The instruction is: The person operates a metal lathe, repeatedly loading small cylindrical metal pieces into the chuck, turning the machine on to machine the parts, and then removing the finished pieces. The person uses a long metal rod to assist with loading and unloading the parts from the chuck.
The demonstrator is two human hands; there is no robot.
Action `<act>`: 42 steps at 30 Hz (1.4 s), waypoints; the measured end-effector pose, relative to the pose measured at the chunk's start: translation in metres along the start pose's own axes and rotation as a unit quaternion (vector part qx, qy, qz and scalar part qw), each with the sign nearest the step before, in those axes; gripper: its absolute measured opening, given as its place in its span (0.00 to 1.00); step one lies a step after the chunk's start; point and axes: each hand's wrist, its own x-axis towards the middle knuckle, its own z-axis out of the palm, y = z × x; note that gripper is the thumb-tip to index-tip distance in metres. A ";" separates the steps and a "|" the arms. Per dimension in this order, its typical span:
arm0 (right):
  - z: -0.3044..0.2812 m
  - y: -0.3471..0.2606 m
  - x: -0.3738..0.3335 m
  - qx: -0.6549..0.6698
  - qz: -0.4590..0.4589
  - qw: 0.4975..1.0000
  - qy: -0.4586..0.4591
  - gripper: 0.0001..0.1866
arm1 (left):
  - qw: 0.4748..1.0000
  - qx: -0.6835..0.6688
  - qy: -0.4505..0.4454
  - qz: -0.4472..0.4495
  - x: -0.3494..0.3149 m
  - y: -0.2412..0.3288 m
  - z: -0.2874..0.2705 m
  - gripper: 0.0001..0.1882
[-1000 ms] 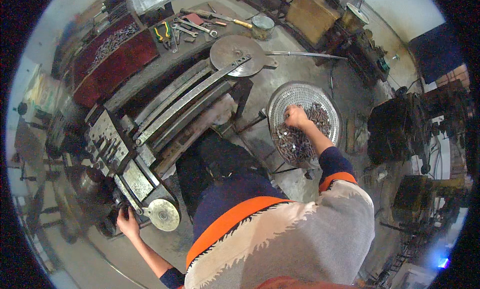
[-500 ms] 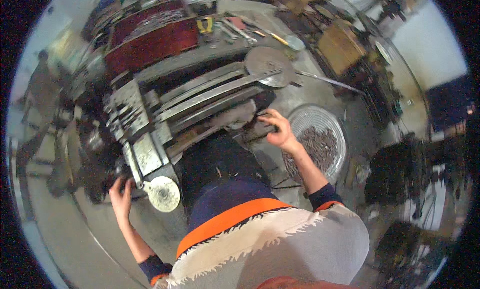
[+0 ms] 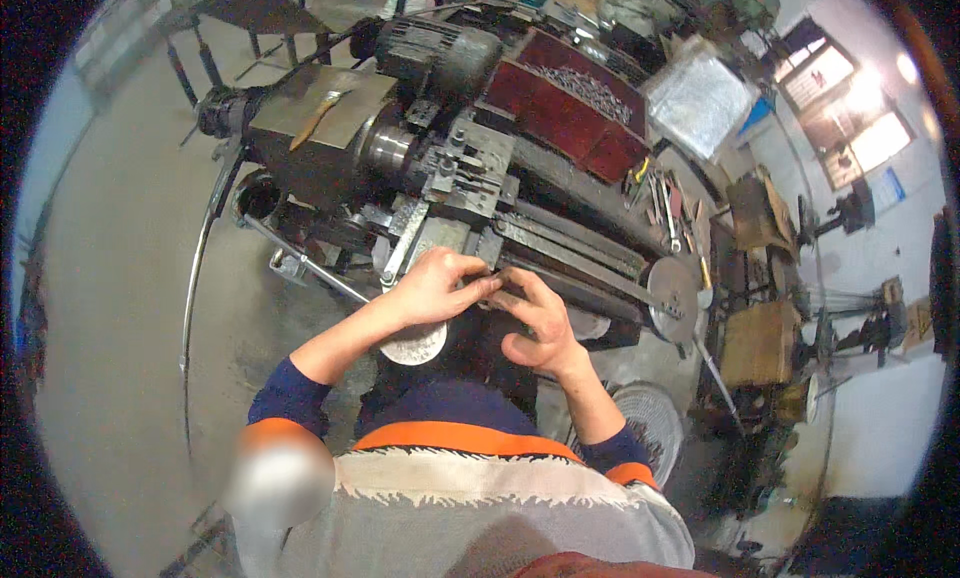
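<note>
My left hand (image 3: 437, 290) and my right hand (image 3: 540, 320) meet in front of a metal lathe, just above its near side. The fingertips of both are pinched together; whatever small thing lies between them is hidden. Under my left wrist is a pale round handwheel (image 3: 415, 348), partly covered. Beyond my fingers stands the tool post (image 3: 468, 173) on its carriage, with the shiny spindle end (image 3: 388, 148) to its left. The bed rails (image 3: 575, 246) run off to the right.
A dark red box (image 3: 560, 113) of small metal pieces stands behind the lathe. Wrenches (image 3: 668, 216) lie right of it. A wooden-handled brush (image 3: 318, 121) rests on the headstock. A round metal disc (image 3: 673, 296) sits at the bed's right end, above a basket (image 3: 668, 433) of small parts.
My hands were apart, the left beside the handwheel and the right near the basket; now they have come together. The view has swung left, bringing in the headstock and brush.
</note>
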 end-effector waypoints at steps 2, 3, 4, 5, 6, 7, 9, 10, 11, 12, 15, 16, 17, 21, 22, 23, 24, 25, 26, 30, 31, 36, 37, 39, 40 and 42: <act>0.000 0.003 0.009 -0.011 -0.008 1.000 -0.022 0.29 | 0.999 -0.009 -0.029 -0.038 -0.006 -0.009 -0.006 0.13; 0.003 0.004 0.013 -0.016 -0.009 0.999 -0.029 0.29 | 0.997 -0.014 -0.048 -0.056 -0.008 -0.012 -0.009 0.13; 0.005 0.007 0.020 -0.015 -0.022 0.999 -0.027 0.27 | 0.991 -0.053 -0.061 -0.104 -0.009 -0.006 -0.016 0.13; 0.004 0.008 0.027 -0.008 -0.022 0.998 -0.052 0.26 | 0.993 -0.053 -0.045 -0.095 -0.011 -0.011 -0.016 0.14; 0.003 0.007 0.036 0.000 -0.021 0.997 -0.075 0.26 | 0.994 -0.052 -0.032 -0.086 -0.012 -0.016 -0.018 0.14; 0.002 0.008 0.044 0.007 -0.020 0.995 -0.098 0.25 | 0.996 -0.051 -0.019 -0.077 -0.013 -0.019 -0.020 0.15; 0.004 0.007 0.062 0.009 -0.041 0.994 -0.103 0.25 | 0.986 -0.103 -0.007 -0.128 -0.015 -0.020 -0.030 0.15; 0.004 0.003 0.072 0.007 -0.052 0.993 -0.108 0.25 | 0.978 -0.142 0.005 -0.155 -0.017 -0.020 -0.035 0.15; 0.005 0.001 0.081 0.005 -0.063 0.992 -0.114 0.24 | 0.966 -0.182 0.016 -0.181 -0.019 -0.023 -0.039 0.15; 0.010 0.001 0.088 -0.012 -0.047 0.990 -0.131 0.24 | 0.975 -0.140 0.036 -0.168 -0.022 -0.028 -0.043 0.14; 0.017 0.002 0.124 0.007 -0.092 0.985 -0.144 0.21 | 0.985 -0.038 0.113 -0.124 -0.029 -0.045 -0.057 0.14; 0.020 0.013 0.133 -0.014 -0.078 0.982 -0.172 0.21 | 0.988 0.051 0.080 -0.119 -0.032 -0.047 -0.075 0.14; 0.026 0.027 0.144 -0.044 -0.101 0.981 -0.160 0.20 | 0.984 0.092 0.094 -0.122 -0.038 -0.055 -0.087 0.14; 0.037 0.063 0.201 -0.297 -0.069 0.939 -0.156 0.19 | 0.925 0.216 0.217 -0.223 -0.093 -0.050 -0.165 0.17; 0.041 0.068 0.212 -0.335 0.000 0.920 -0.203 0.18 | 0.905 0.256 0.250 -0.229 -0.112 -0.046 -0.183 0.18; 0.047 0.078 0.218 -0.346 0.019 0.912 -0.218 0.18 | 0.880 0.311 0.257 -0.252 -0.137 -0.053 -0.200 0.18; 0.056 0.093 0.221 -0.360 0.040 0.902 -0.234 0.18 | 0.851 0.306 0.236 -0.357 -0.155 -0.052 -0.216 0.18; 0.062 0.101 0.223 -0.370 0.057 0.892 -0.251 0.17 | 0.824 0.347 0.227 -0.386 -0.176 -0.048 -0.228 0.17; 0.064 0.102 0.225 -0.372 0.040 0.898 -0.233 0.17 | 0.790 0.420 0.245 -0.373 -0.205 -0.057 -0.234 0.17; 0.066 0.104 0.225 -0.341 0.037 0.915 -0.211 0.17 | 0.768 0.404 0.256 -0.425 -0.282 -0.065 -0.224 0.17; 0.066 0.102 0.227 -0.332 0.051 0.916 -0.220 0.17 | 0.777 0.372 0.267 -0.431 -0.289 -0.067 -0.219 0.16; 0.064 0.097 0.230 -0.320 0.055 0.916 -0.235 0.18 | 0.769 0.362 0.218 -0.480 -0.270 -0.064 -0.198 0.13; 0.063 0.098 0.229 -0.317 0.059 0.918 -0.231 0.18 | 0.750 0.404 0.202 -0.484 -0.267 -0.065 -0.200 0.12; 0.063 0.099 0.228 -0.310 0.067 0.922 -0.222 0.18 | 0.734 0.441 0.176 -0.486 -0.276 -0.083 -0.203 0.11; 0.061 0.096 0.229 -0.303 0.080 0.919 -0.239 0.18 | 0.725 0.460 0.162 -0.486 -0.281 -0.091 -0.208 0.12; 0.061 0.103 0.225 -0.304 0.041 0.927 -0.215 0.17 | 0.704 0.508 0.142 -0.477 -0.288 -0.099 -0.223 0.08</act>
